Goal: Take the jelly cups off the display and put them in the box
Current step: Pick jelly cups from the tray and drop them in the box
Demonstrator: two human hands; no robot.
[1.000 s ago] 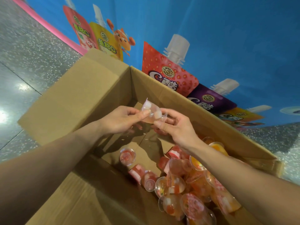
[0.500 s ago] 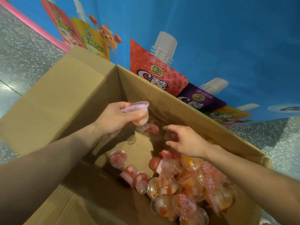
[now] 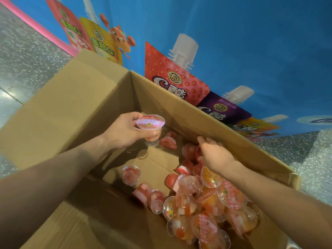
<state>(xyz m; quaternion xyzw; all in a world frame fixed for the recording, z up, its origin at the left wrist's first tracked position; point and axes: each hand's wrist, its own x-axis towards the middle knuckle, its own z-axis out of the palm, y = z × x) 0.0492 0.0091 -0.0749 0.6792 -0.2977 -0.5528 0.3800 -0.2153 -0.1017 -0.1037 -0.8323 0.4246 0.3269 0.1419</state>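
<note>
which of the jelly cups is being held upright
The jelly cup in the left hand, over the box: lid up, foot down. The other cups lie tumbled on the box floor.

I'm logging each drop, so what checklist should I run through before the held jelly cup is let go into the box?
1. Left hand grips the jelly cup: ok.
2. Cup upright, lid on top: ok.
3. Cup above the open box: ok.
4. Bare box floor beneath the cup: ok.
5. Right hand off to the side, by the pile of cups: ok.
6. Right hand empty: cannot tell.
</note>
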